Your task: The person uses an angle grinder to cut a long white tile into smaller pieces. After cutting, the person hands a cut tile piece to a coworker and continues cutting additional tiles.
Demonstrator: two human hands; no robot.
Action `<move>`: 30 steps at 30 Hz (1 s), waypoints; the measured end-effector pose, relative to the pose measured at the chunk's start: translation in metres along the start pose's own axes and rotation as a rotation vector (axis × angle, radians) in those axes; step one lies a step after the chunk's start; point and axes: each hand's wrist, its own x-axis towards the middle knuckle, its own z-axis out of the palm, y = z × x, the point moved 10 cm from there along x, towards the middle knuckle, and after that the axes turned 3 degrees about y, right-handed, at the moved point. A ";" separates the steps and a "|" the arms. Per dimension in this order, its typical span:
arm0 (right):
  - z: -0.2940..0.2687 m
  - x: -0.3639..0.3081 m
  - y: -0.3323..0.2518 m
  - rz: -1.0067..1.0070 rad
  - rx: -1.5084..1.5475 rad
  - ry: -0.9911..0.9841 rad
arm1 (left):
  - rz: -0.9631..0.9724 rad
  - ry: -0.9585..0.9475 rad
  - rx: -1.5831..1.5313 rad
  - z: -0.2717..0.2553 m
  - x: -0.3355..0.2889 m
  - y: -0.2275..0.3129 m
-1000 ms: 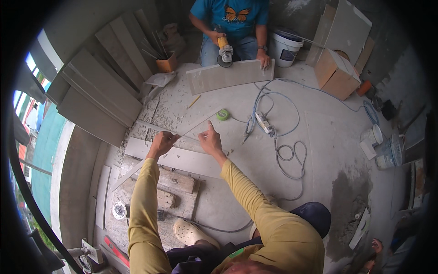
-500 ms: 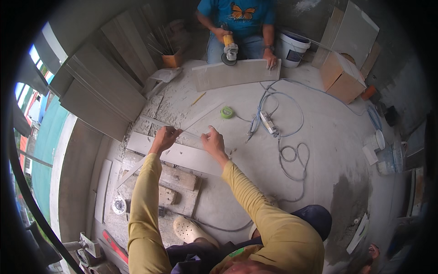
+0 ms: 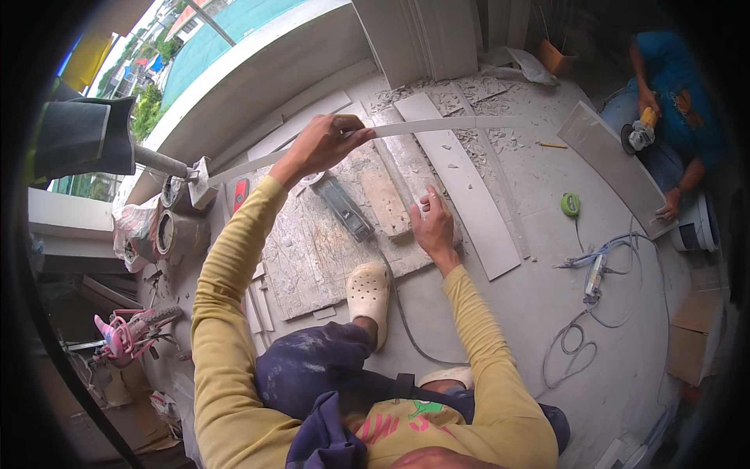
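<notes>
My left hand (image 3: pixel 326 144) is closed around a long, thin pale strip (image 3: pixel 445 123), holding it raised across the work spot. One end of the strip reaches toward the window ledge, the other out over the floor. Bare and loosely curled, my right hand (image 3: pixel 433 227) hovers by the worn blocks (image 3: pixel 384 191), its fingers apart. Between my hands, an angle grinder (image 3: pixel 344 209) with a dusty body rests on a scuffed board (image 3: pixel 305 270). A long pale tile piece (image 3: pixel 469 195) lies beyond my right hand, with small shards on it.
At the right, a co-worker holds a yellow grinder (image 3: pixel 642 131) against an upright tile (image 3: pixel 613 168). A green tape measure (image 3: pixel 571 204), a pencil (image 3: pixel 552 145) and a corded power strip (image 3: pixel 594 281) lie on the floor. A pink bicycle (image 3: pixel 129 332) is at left.
My view has swung left, bringing the ledge and bicycle into sight. My left hand has carried the strip left, over the board. My right hand now hovers near the blocks, still empty.
</notes>
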 end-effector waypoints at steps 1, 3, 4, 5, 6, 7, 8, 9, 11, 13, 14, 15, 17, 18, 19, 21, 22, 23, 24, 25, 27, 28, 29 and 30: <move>0.028 -0.007 -0.016 -0.024 0.018 -0.084 | -0.058 0.069 -0.014 -0.015 -0.039 -0.025; 0.065 -0.014 -0.041 -0.120 0.018 -0.142 | -0.235 0.113 0.046 -0.028 -0.107 -0.068; 0.079 -0.016 -0.049 -0.170 0.016 -0.168 | -0.318 0.163 0.010 -0.029 -0.141 -0.091; 0.094 -0.018 -0.052 -0.174 0.006 -0.212 | -0.403 0.216 -0.022 -0.029 -0.176 -0.116; 0.106 -0.017 -0.053 -0.184 -0.013 -0.250 | -0.492 0.251 -0.050 -0.025 -0.208 -0.144; 0.121 -0.019 -0.054 -0.191 -0.028 -0.291 | -0.584 0.285 -0.076 -0.018 -0.239 -0.168; 0.125 -0.019 -0.050 -0.223 -0.038 -0.273 | -0.613 0.351 -0.112 -0.009 -0.263 -0.182; 0.131 -0.018 -0.047 -0.234 -0.081 -0.280 | -0.648 0.414 -0.141 -0.006 -0.289 -0.194; 0.141 -0.021 -0.044 -0.259 -0.177 -0.317 | -0.758 0.428 -0.226 0.008 -0.337 -0.214; 0.155 -0.019 -0.049 -0.234 -0.194 -0.346 | -0.832 0.443 -0.193 0.016 -0.372 -0.229; 0.162 -0.019 -0.053 -0.219 -0.207 -0.360 | -0.880 0.420 -0.158 0.021 -0.387 -0.231; 0.169 -0.020 -0.057 -0.203 -0.221 -0.372 | -0.917 0.423 -0.143 0.029 -0.406 -0.234; 0.191 -0.018 -0.068 -0.248 -0.270 -0.411 | -0.946 0.424 -0.103 0.045 -0.437 -0.255; 0.202 -0.019 -0.074 -0.265 -0.288 -0.433 | -1.025 0.366 -0.120 0.056 -0.460 -0.274; 0.209 -0.017 -0.067 -0.220 -0.342 -0.473 | -1.024 0.356 -0.111 0.069 -0.460 -0.274; 0.221 -0.010 -0.059 -0.135 -0.433 -0.547 | -1.023 0.343 -0.077 0.083 -0.461 -0.267; 0.227 -0.007 -0.061 -0.102 -0.424 -0.557 | -1.016 0.339 -0.027 0.087 -0.471 -0.269; 0.232 -0.006 -0.062 -0.070 -0.416 -0.570 | -0.987 0.350 -0.005 0.091 -0.476 -0.269; 0.237 -0.005 -0.064 -0.039 -0.409 -0.584 | -0.958 0.363 0.016 0.094 -0.482 -0.269; 0.238 -0.003 -0.058 -0.010 -0.401 -0.593 | -0.930 0.377 0.020 0.106 -0.484 -0.266; 0.235 0.006 -0.043 0.025 -0.405 -0.618 | -0.998 0.279 0.017 0.125 -0.473 -0.264; 0.234 0.011 -0.041 0.045 -0.388 -0.633 | -0.990 0.284 0.042 0.128 -0.473 -0.263; 0.234 0.011 -0.039 0.070 -0.365 -0.651 | -0.985 0.283 0.073 0.132 -0.481 -0.260; 0.234 0.009 -0.037 0.096 -0.344 -0.670 | -0.965 0.309 0.081 0.139 -0.489 -0.252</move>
